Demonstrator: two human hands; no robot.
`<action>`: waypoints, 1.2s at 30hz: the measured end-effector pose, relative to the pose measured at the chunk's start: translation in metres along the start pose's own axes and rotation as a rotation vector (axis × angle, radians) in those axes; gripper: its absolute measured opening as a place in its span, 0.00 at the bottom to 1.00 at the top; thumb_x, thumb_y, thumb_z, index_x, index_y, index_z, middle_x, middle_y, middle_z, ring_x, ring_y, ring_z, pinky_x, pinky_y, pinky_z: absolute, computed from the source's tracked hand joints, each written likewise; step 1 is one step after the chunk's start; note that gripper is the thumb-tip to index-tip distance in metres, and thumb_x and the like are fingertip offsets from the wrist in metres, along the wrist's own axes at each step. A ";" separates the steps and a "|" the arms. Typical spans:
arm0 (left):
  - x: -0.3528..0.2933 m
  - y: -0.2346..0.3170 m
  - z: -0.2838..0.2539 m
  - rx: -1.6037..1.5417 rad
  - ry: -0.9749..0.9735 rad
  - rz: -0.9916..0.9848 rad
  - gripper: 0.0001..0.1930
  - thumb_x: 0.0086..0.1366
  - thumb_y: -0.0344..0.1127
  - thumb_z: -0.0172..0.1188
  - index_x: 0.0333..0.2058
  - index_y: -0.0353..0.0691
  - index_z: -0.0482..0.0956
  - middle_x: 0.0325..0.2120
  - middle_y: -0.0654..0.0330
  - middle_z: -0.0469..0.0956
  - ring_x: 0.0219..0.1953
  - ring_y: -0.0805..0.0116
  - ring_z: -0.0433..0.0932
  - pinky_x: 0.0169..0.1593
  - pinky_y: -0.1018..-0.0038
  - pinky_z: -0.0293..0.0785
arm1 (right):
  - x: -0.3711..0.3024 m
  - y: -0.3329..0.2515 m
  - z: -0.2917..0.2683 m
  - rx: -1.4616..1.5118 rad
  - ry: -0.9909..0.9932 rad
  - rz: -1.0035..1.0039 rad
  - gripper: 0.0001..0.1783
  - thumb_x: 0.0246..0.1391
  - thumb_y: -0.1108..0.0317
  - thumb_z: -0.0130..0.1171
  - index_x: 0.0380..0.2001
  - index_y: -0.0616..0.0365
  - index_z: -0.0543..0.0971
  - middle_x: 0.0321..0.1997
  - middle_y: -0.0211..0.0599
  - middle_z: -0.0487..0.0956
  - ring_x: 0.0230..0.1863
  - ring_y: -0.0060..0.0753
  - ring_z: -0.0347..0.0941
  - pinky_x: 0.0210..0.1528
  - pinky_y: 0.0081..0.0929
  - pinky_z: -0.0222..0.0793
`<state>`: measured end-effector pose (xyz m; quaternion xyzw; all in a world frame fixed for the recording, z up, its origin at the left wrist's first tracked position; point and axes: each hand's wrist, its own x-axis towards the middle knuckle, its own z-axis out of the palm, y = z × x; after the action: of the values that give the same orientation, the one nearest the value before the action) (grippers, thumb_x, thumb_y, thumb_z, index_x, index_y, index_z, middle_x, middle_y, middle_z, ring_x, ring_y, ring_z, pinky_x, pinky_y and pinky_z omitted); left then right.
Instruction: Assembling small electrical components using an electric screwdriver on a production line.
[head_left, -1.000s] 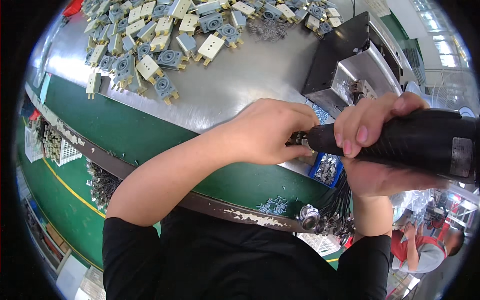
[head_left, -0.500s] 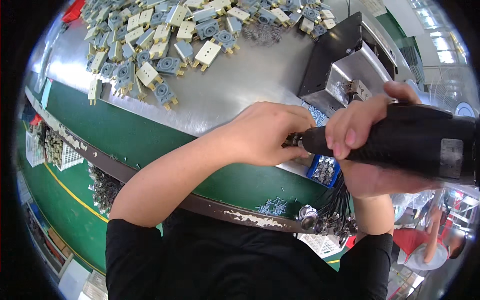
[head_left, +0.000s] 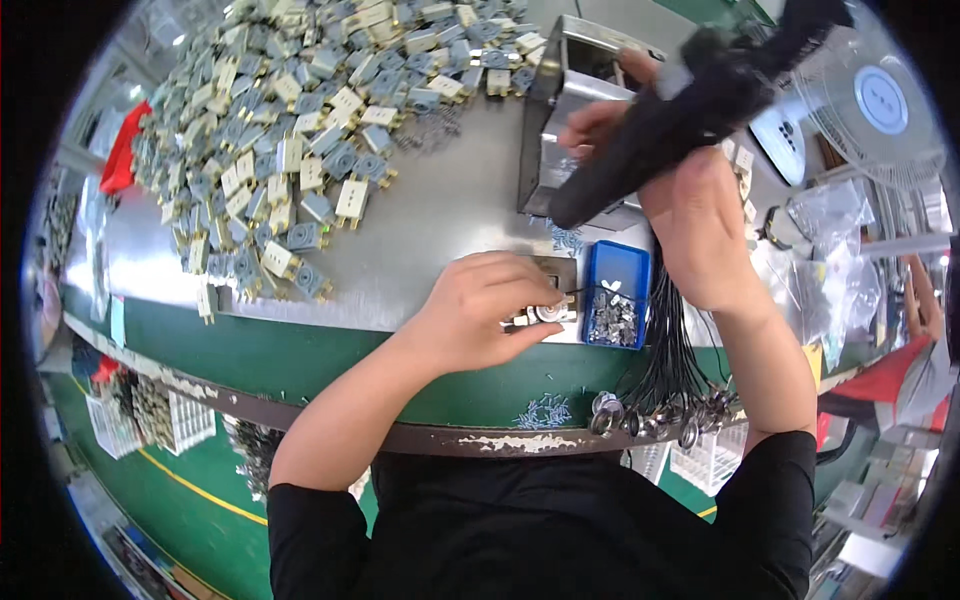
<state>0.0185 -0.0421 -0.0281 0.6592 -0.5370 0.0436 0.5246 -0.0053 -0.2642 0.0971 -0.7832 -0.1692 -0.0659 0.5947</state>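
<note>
My left hand rests on the metal bench top and grips a small part seated in a metal fixture. My right hand is raised above the bench and holds a black electric screwdriver, its tip pointing down-left toward a grey metal box. The tip hangs clear of the fixture. A small blue tray of screws lies just right of the fixture.
A large heap of grey and cream plastic parts covers the far left of the bench. Black wires with metal ends hang over the green front edge. A white fan stands at the right, with plastic bags below it.
My right hand has lifted the screwdriver up and away from the part, from near my left hand to above the metal box. My left hand has stayed on the part in the fixture.
</note>
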 end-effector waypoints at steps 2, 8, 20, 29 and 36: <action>0.000 0.001 0.000 -0.041 0.002 -0.051 0.15 0.51 0.30 0.80 0.37 0.38 0.86 0.35 0.57 0.87 0.41 0.55 0.87 0.48 0.61 0.82 | -0.008 0.002 0.010 -0.084 0.188 -0.121 0.25 0.78 0.52 0.47 0.57 0.66 0.74 0.49 0.32 0.80 0.47 0.23 0.74 0.51 0.26 0.71; 0.003 0.005 0.002 -0.052 -0.024 -0.058 0.14 0.50 0.29 0.80 0.34 0.37 0.87 0.34 0.56 0.87 0.42 0.54 0.87 0.49 0.60 0.82 | -0.064 -0.016 -0.001 -0.668 0.043 0.061 0.20 0.64 0.65 0.62 0.55 0.64 0.77 0.42 0.43 0.83 0.47 0.45 0.81 0.53 0.40 0.75; 0.007 0.028 0.001 0.212 0.206 -0.008 0.21 0.45 0.32 0.84 0.37 0.37 0.85 0.32 0.54 0.87 0.34 0.55 0.88 0.41 0.66 0.83 | -0.085 0.025 0.029 -0.846 -0.148 -0.195 0.20 0.51 0.63 0.71 0.45 0.60 0.80 0.38 0.42 0.84 0.40 0.48 0.83 0.46 0.41 0.78; 0.021 0.043 -0.006 0.351 0.155 0.029 0.22 0.47 0.32 0.84 0.39 0.35 0.83 0.32 0.55 0.87 0.35 0.56 0.87 0.43 0.65 0.83 | -0.087 0.029 0.021 -0.811 -0.095 -0.233 0.21 0.51 0.58 0.70 0.43 0.60 0.79 0.34 0.40 0.83 0.38 0.46 0.84 0.42 0.40 0.79; 0.044 0.084 0.011 0.050 -0.013 -0.155 0.35 0.55 0.54 0.79 0.53 0.34 0.79 0.48 0.48 0.82 0.49 0.52 0.84 0.50 0.62 0.80 | -0.088 0.021 -0.068 -0.905 0.145 -0.659 0.20 0.52 0.68 0.71 0.48 0.62 0.80 0.36 0.34 0.84 0.34 0.37 0.82 0.37 0.30 0.78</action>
<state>-0.0319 -0.0684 0.0491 0.7119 -0.4864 0.0121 0.5064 -0.0733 -0.3504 0.0710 -0.8594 -0.3185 -0.3678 0.1574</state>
